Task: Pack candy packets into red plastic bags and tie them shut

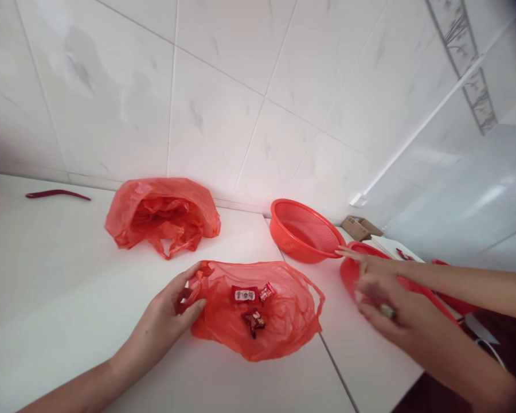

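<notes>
My left hand (172, 307) pinches the left edge of a red plastic bag (290, 321) between thumb and fingers. The bag lies spread on the white table with its mouth toward me. Inside are a red packet with a white label (245, 295), a shiny pink-red wrapped candy (266, 292) and a dark brown-red wrapped piece (253, 321). To the right of the bag, my right hand (384, 312) is curled and blurred, over a red basket (350, 272). A small greenish thing shows in its grip, too unclear to name.
Another person's hand (361, 261) reaches in from the right, fingertips at the rim of a red colander (298, 249). A second red bag (124, 212) stands crumpled by the tiled wall. A dark red curved strip (58, 193) lies far left; a cardboard box (361, 228) sits back right.
</notes>
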The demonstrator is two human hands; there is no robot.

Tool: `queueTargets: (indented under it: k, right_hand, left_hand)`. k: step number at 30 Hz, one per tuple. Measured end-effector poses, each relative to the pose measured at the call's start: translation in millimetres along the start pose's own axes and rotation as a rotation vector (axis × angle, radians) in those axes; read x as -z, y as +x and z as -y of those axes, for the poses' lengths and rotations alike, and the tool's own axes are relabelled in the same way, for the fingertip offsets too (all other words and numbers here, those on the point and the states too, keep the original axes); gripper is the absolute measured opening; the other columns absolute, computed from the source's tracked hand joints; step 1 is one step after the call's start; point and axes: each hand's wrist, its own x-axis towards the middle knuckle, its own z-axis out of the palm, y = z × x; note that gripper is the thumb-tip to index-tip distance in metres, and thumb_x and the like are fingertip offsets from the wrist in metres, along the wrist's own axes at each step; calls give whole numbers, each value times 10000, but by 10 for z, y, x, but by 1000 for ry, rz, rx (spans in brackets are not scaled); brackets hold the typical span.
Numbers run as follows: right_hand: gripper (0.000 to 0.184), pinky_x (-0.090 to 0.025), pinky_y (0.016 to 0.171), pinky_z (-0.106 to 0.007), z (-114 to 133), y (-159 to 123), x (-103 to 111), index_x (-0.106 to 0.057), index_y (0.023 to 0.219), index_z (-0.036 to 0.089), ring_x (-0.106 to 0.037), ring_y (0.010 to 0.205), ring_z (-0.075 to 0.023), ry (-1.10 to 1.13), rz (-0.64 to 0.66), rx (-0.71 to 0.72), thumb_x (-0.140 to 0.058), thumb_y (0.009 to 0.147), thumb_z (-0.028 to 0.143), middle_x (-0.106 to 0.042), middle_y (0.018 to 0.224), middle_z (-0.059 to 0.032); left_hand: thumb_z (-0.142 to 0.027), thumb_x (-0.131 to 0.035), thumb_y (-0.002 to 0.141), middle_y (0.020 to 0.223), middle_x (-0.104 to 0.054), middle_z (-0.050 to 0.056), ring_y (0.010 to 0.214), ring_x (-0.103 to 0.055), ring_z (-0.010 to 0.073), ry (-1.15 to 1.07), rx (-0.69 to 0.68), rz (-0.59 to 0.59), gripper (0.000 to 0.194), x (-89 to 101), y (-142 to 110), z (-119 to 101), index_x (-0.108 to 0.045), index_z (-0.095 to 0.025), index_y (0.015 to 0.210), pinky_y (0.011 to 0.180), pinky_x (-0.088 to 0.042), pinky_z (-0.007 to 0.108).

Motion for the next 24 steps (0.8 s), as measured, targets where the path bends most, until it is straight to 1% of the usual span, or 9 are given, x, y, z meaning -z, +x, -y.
queueTargets:
  k: [2,4,8,11,13,16,19,22,24]
  right_hand:
    - [50,-359,494,-216,461,65,-140,-482,855,249,-501,551,-125,22,205,44,-432,847,246,-528,653,37]
    - [85,-334,515,-216,838,180,-334,-460,844,246,-498,589,-122,47,327,120,-407,835,180,-538,681,42]
    - [188,-337,546,-228,1127,424,-699,-543,879,245,-549,657,-138,106,433,222,-457,770,118,-619,767,26]
    - [314,-410,634,-270,1026,466,-769,-589,1078,308,-605,779,-188,131,284,215,-526,791,200,-669,913,-1]
    - [330,-446,671,-290,895,403,-720,-574,1149,337,-613,783,-189,182,89,139,-521,829,275,-673,928,-3]
    - [256,-458,582,-271,677,249,-664,-600,1078,299,-597,736,-174,264,-282,-11,-513,841,341,-651,924,-22]
    - [389,-478,625,-304,471,122,-808,-533,1158,254,-584,886,-217,300,-545,-137,-573,795,388,-593,1096,-80]
    - [613,-483,776,-380,324,59,-1114,-420,1268,230,-553,1031,-258,465,-508,-291,-645,731,423,-501,1271,-129]
    - [585,-486,781,-377,279,51,-1300,-454,1220,222,-564,1020,-258,604,-398,-383,-661,715,432,-511,1263,-126]
  left_hand:
    - [-399,-559,817,1279,-585,48,1022,-638,232,-13,1,10,621,-6,-11,-18,-355,-300,1395,854,-551,367]
    - [-395,-558,819,1289,-576,51,1028,-635,231,-26,-3,16,624,-12,-22,-34,-347,-301,1399,887,-536,384]
    - [-387,-544,830,1315,-555,60,1048,-625,237,-22,-8,35,614,-20,-45,-65,-342,-295,1402,914,-519,401]
    - [-383,-541,831,1350,-524,59,1089,-605,238,-30,-10,40,605,-20,-53,-86,-345,-296,1397,917,-519,382]
    - [-379,-544,826,1373,-505,52,1108,-595,234,-34,-1,36,601,-17,-52,-96,-358,-295,1390,925,-514,366]
    - [-382,-543,825,1363,-519,48,1099,-598,226,-19,7,34,604,-11,-43,-90,-357,-289,1392,925,-513,353]
    - [-390,-534,834,1332,-547,42,1063,-612,219,11,-18,36,608,0,-26,-52,-336,-308,1402,901,-525,349]
    - [-392,-537,832,1314,-552,39,1011,-625,211,84,-49,14,595,18,8,-20,-348,-324,1392,873,-532,347]
    - [-393,-538,831,1288,-565,38,964,-633,204,126,-61,9,566,35,47,-23,-382,-322,1371,848,-537,343]
